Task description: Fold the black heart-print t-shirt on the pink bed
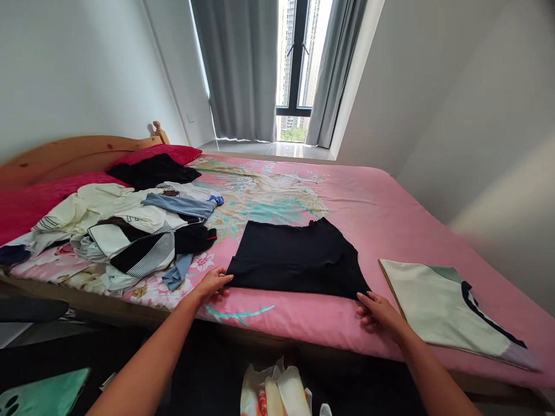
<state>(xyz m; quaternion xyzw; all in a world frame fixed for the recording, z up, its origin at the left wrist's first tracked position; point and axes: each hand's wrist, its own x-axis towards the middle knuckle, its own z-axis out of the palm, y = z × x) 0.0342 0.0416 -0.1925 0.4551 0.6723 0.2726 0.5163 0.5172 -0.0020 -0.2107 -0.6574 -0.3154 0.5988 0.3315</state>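
A black shirt (295,254) lies folded flat near the front edge of the bed, its neckline side toward the right. My left hand (214,283) pinches its near left corner. At the near right corner, my right hand (376,311) has thumb and fingers closed on the cloth. To the right of it rests a folded pale green shirt (437,300) with a black-trimmed neck. Left of my left hand spreads a loose heap of clothes (143,231) in white, black, striped and blue.
The bed (359,202) has a pink flowered sheet. Red pillows (26,202) and a wooden headboard (78,147) stand at the left. Grey curtains (243,69) flank the window behind. Below the bed edge are a white bag-like item (277,393) and a green phone-like object (47,396).
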